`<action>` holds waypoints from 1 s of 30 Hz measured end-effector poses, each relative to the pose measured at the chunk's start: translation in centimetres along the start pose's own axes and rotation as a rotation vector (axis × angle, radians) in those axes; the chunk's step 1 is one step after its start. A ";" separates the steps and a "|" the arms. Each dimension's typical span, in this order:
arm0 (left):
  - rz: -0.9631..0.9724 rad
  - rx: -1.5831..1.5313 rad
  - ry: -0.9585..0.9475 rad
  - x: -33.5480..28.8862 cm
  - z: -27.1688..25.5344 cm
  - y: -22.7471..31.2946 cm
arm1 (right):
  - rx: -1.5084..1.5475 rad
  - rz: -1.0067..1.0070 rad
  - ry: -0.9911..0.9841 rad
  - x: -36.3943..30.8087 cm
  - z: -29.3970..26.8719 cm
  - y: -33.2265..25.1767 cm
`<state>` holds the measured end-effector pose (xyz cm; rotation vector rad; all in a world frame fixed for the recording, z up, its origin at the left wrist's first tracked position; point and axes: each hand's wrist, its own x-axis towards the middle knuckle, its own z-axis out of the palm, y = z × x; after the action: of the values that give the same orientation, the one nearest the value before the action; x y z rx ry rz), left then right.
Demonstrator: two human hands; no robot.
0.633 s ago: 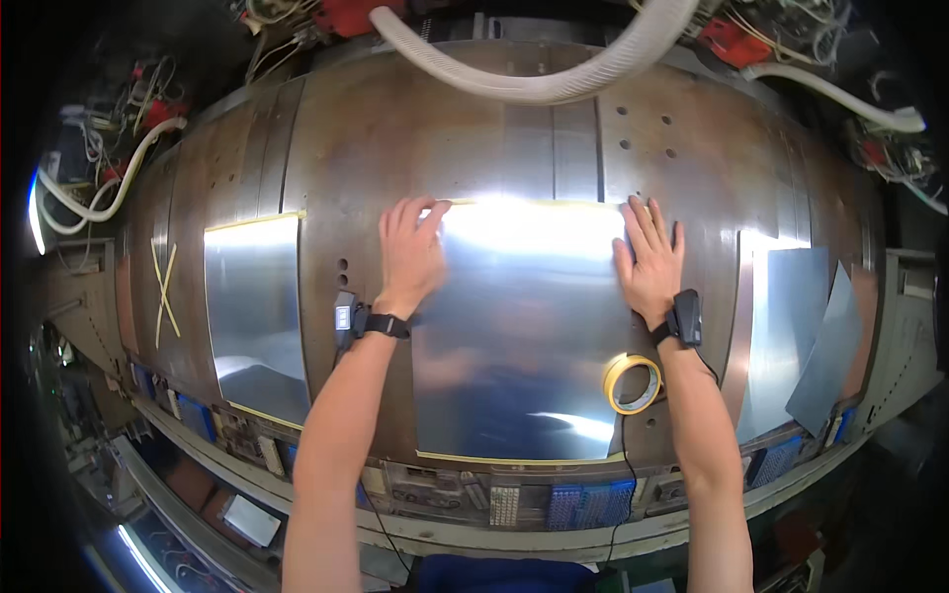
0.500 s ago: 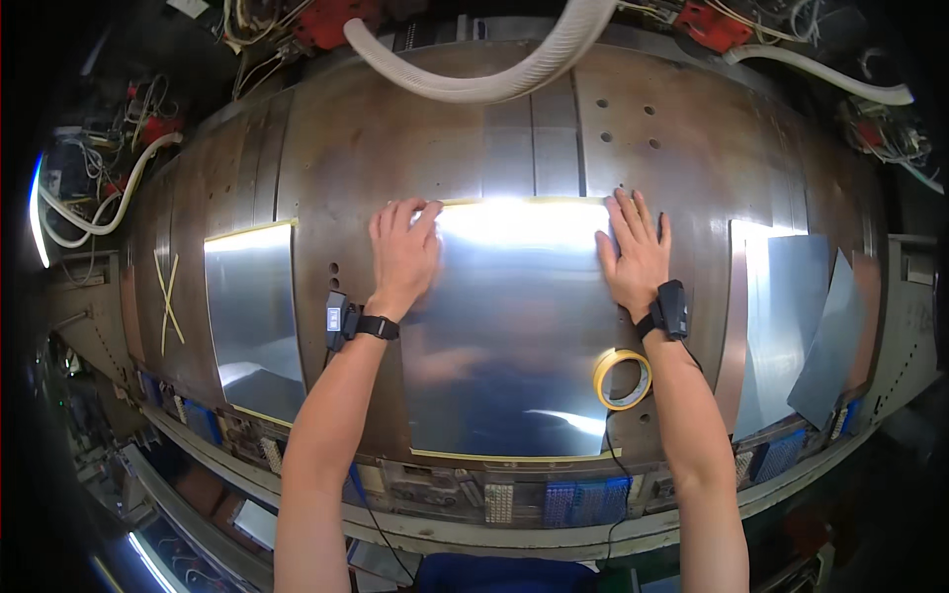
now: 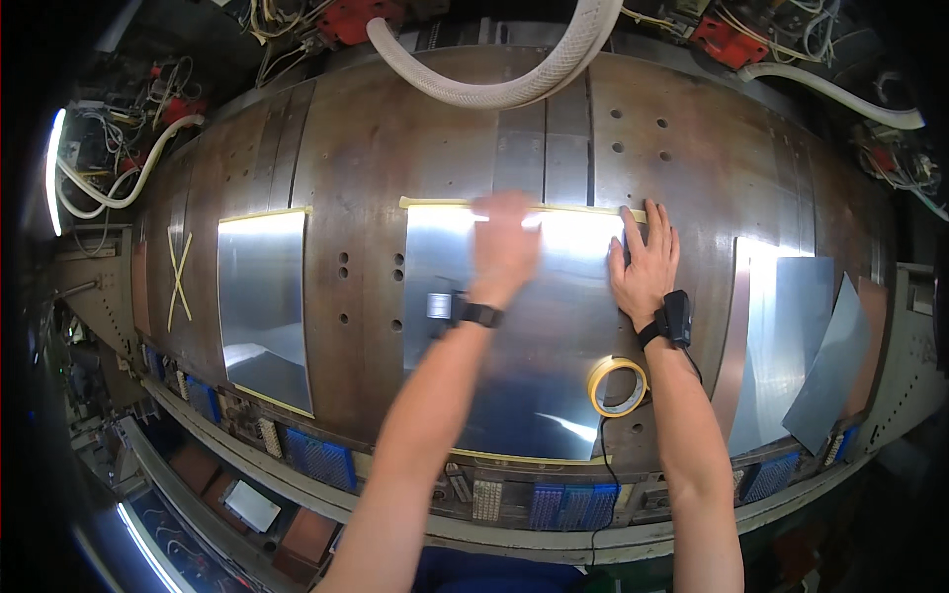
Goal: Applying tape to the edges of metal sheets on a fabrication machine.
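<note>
A shiny metal sheet (image 3: 435, 257) lies in the middle of the brown metal bed, with a strip of yellow tape (image 3: 425, 204) along its far edge and another along its near edge. My left hand (image 3: 506, 247) is over the taped far edge near its middle; motion smears its fingers, so their pose is unclear. At the sheet's far right corner my right hand (image 3: 647, 265) lies flat, fingers stretched out, touching the end of the tape. A roll of yellow tape (image 3: 596, 385) rests at the sheet's right side, close to my right forearm.
A narrower taped sheet (image 3: 262, 306) lies at left, beside a crossed pair of tape strips (image 3: 178, 282). Several loose sheets (image 3: 791, 336) overlap at right. A white ribbed hose (image 3: 484, 91) hangs over the far side. Blue and pale perforated blocks (image 3: 573, 504) line the near edge.
My left hand has swept rightward along the far tape strip, from the left corner to near its middle. My right hand stays at the right corner. The view has shifted slightly.
</note>
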<state>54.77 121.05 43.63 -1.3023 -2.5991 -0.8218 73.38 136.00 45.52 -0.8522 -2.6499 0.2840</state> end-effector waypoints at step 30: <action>-0.291 -0.463 -0.113 -23.8 -25.0 6.6 | 0.009 -0.377 -0.222 -14.7 -14.4 -0.6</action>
<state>71.40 94.51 59.50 -1.0941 -2.8379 -1.5133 89.73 128.00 55.16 -0.3178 -2.9405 0.3063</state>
